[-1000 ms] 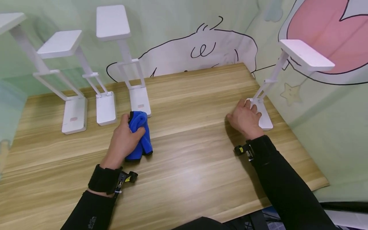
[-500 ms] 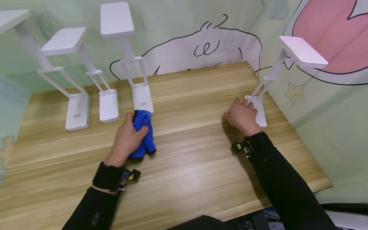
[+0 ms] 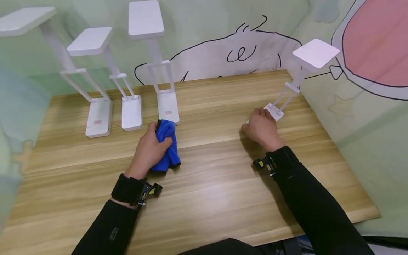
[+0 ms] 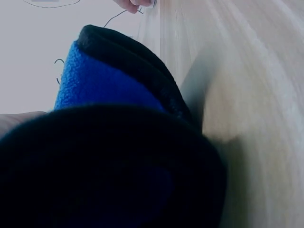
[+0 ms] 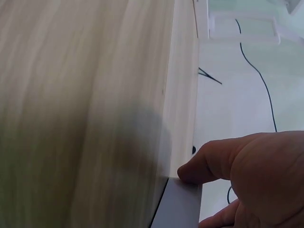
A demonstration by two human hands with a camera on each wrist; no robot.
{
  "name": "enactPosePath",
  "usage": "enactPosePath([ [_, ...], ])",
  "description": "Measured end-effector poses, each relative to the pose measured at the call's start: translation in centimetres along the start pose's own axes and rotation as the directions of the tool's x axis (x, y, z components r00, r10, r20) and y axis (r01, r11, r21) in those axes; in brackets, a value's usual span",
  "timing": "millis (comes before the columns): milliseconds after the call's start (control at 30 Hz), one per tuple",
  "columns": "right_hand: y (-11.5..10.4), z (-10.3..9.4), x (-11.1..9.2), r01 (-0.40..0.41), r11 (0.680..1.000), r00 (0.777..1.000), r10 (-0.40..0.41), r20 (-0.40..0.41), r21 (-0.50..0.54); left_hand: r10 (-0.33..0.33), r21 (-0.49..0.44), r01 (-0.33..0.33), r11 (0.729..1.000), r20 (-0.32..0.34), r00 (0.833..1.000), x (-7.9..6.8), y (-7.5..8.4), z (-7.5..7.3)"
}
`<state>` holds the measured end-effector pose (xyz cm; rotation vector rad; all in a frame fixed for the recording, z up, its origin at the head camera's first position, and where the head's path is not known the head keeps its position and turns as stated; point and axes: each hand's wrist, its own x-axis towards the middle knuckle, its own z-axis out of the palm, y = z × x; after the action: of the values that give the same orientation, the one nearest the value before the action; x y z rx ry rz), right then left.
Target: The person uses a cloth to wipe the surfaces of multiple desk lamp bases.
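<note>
My left hand (image 3: 148, 150) holds a folded blue cloth (image 3: 170, 143) with black edging, thumb on top, low over the wooden table. The cloth (image 4: 104, 83) and its dark edge fill much of the left wrist view. At the right, my right hand (image 3: 262, 129) grips the base of a white folding desk lamp (image 3: 315, 54), covering most of that base. In the right wrist view, the thumb (image 5: 209, 164) presses the edge of the white lamp base (image 5: 180, 206). The lamp stands upright, its flat head raised toward the right.
Three more white desk lamps stand in a row at the back left: a left one (image 3: 99, 118), a middle one (image 3: 131, 113) and a right one (image 3: 168, 106) just beyond the cloth. The wooden table (image 3: 210, 198) meets printed wall cloth behind and at right.
The right lamp has turned on the table under my right hand, its base swinging leftward and its head coming round to the left. The left hand keeps the cloth. The head view has shifted.
</note>
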<state>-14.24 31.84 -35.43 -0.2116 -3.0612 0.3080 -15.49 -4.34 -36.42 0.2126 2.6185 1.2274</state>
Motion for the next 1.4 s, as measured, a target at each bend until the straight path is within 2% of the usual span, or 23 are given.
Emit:
enactPosePath([
  [100, -0.2, 0.2, 0.3, 0.053, 0.998, 0.999, -0.053, 0.008, 0.019, 0.003, -0.003, -0.003, 1.000, 0.002, 1.000, 0.2, 0.0, 0.1],
  [200, -0.4, 0.2, 0.5, 0.106, 0.993, 0.993, -0.109, 0.048, 0.055, -0.003, -0.006, 0.003, 1.000, 0.005, 1.000, 0.2, 0.1, 0.3],
  [400, -1.9, 0.4, 1.1, 0.200, 0.972, 0.962, -0.218, 0.162, 0.123, -0.016, -0.007, 0.016, 1.000, 0.009, 1.000, 0.2, 0.2, 0.5],
  [500, -2.9, 0.6, 1.2, 0.276, 0.952, 0.934, -0.299, 0.197, 0.133, -0.015, -0.012, 0.015, 1.000, 0.010, 1.000, 0.0, 0.3, 0.5],
  [667, -4.7, 1.2, 1.3, 0.430, 0.892, 0.866, -0.451, 0.217, 0.136, -0.016, -0.020, 0.016, 1.000, 0.014, 1.000, -0.3, 0.4, 0.6],
  [767, -5.6, 1.6, 1.2, 0.488, 0.860, 0.831, -0.510, 0.220, 0.149, -0.024, -0.026, 0.025, 0.999, 0.023, 0.999, -0.6, 0.6, 0.6],
  [900, -6.2, 1.9, 0.9, 0.535, 0.829, 0.802, -0.559, 0.211, 0.161, -0.033, -0.034, 0.035, 0.999, 0.035, 0.999, -0.9, 0.9, 0.6],
  [1200, -7.1, 2.2, 0.2, 0.596, 0.785, 0.751, -0.620, 0.228, 0.169, -0.052, -0.088, 0.058, 0.994, 0.073, 0.996, -1.2, 1.1, 0.9],
  [1400, -7.8, 2.6, -0.1, 0.615, 0.769, 0.735, -0.639, 0.226, 0.175, -0.052, -0.147, 0.065, 0.987, 0.088, 0.995, -1.2, 0.9, 1.0],
])
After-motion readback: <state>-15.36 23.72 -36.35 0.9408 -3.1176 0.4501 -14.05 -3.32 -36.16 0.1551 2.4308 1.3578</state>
